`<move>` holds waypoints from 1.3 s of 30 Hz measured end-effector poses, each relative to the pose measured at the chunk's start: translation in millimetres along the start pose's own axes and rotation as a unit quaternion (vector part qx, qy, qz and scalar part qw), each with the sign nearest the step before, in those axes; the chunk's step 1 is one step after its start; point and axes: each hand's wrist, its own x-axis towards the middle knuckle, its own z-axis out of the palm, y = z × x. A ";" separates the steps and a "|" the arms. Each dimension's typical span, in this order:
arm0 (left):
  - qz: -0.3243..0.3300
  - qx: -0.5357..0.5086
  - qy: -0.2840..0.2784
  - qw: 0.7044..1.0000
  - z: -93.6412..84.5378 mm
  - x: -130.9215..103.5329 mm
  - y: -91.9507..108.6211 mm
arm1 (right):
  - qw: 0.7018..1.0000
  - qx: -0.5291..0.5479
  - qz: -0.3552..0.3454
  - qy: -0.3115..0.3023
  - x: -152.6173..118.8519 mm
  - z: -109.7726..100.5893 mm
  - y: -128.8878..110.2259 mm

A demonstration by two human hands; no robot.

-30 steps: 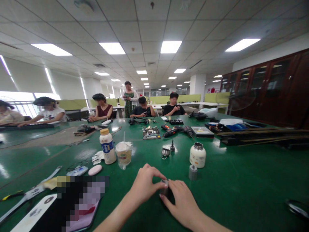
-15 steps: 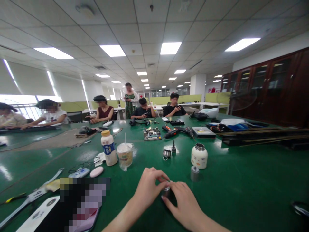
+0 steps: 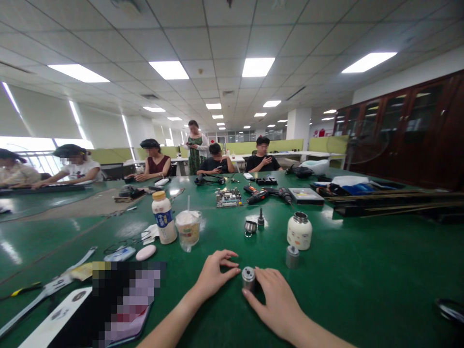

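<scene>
A short silver metal cylinder (image 3: 248, 279) with holes in its top face stands upright on the green table (image 3: 362, 270). My right hand (image 3: 277, 299) grips it from the right, thumb at the near side and fingers at the far side. Just left of the cylinder, my left hand (image 3: 216, 275) is held with its fingers apart and nothing between them. A second silver cylinder (image 3: 292, 257), with a knob on top, stands to the right, in front of a cream jar (image 3: 299, 231). Farther back are a small metal cup (image 3: 250, 228) and a dark pointed metal part (image 3: 261, 217).
To the left stand a milk bottle (image 3: 164, 217) and a plastic drink cup (image 3: 188, 229). A circuit board (image 3: 229, 197) and power drills (image 3: 259, 195) lie behind. Metal strips (image 3: 391, 205) lie at the right. Several people are across the table.
My left hand has moved left off the cylinder and its fingers have spread. The cylinder's top now shows. My right hand has stayed on it.
</scene>
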 end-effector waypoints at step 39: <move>0.079 0.025 0.170 0.982 45.7 -27.9 40.8 | 0.999 0.031 -0.008 -0.024 2.2 2.5 2.9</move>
